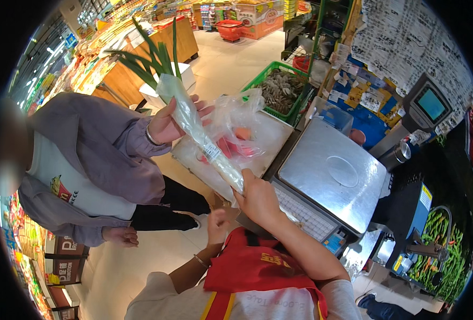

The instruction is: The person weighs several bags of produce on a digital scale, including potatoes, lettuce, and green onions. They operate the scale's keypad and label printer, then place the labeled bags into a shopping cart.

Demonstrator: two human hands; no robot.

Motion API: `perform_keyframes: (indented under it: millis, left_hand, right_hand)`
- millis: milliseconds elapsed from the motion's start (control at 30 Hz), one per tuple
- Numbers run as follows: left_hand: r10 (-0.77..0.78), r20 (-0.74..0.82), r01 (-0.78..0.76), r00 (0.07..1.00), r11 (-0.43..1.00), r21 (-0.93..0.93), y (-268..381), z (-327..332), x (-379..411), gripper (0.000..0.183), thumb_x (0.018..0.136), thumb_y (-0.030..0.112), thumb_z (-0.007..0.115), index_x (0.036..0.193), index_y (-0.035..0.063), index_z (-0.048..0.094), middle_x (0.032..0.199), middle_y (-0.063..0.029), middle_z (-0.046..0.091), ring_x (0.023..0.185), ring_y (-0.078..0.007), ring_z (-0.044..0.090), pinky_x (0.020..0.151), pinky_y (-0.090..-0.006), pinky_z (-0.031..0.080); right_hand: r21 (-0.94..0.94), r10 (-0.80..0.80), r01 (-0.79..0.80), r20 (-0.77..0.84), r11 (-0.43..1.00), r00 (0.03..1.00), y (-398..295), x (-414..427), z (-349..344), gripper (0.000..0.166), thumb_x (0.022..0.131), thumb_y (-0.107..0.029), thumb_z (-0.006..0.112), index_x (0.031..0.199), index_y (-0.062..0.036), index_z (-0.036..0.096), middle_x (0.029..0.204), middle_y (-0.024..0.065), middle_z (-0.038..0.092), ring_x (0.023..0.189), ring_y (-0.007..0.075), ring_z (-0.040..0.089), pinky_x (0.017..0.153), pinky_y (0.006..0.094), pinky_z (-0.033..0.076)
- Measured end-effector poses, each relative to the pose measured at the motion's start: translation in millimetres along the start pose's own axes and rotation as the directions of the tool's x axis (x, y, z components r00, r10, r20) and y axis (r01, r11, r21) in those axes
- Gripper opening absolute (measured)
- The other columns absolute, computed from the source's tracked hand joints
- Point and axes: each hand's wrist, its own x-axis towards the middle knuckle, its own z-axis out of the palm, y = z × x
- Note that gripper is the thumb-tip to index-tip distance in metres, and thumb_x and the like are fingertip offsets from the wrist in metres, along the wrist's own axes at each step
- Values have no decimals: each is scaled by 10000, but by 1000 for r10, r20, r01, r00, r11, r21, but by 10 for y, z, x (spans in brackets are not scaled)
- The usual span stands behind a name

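My right hand grips the lower end of a leek or large scallion in a clear plastic sleeve. Its green leaves stick out at the far end, and a printed label is stuck to the sleeve. Another person's hand is open against the upper part of the sleeve. Close to my body, my left hand hangs with loosely bent fingers and no visible object in it. Beyond the leek, a clear plastic bag with red and orange contents rests on a pale board.
A weighing scale with a steel platter, keypad and raised display stands at right. Behind the board is a green basket of greyish goods. Green peppers lie far right. The other person faces me at left.
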Motion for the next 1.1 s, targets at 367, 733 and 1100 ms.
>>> perform_keyframes:
  millis: [367,733,1100]
  left_hand:
    - [36,691,-161,722,980,116,335,544,177,335,816,67,584,1138,33,500,1060,-122,554,1038,-270,530,902,-352,426]
    - [495,-292,-374,818,844,384,1100,694,1948,821,683,175,764,1337,-3,301,1331,-201,343,1253,-323,316,1050,-408,253]
    - [15,38,-22,999,980,196,224,-16,3650,437,770,203,717,1134,15,565,1022,-59,608,824,-120,559,669,-243,451]
  right_hand:
    - [-2,-438,440,-110,898,892,-481,115,-433,688,713,-159,715,1288,-6,370,1134,219,536,1066,386,502,925,421,400]
    - [574,509,-179,-487,799,710,531,-1101,-952,345,872,3,529,1213,-4,479,1028,141,612,936,180,587,852,300,449]
    - [728,663,-152,-489,668,567,730,-1574,-850,216,900,-101,555,1091,-1,563,875,115,640,826,171,596,741,301,478]
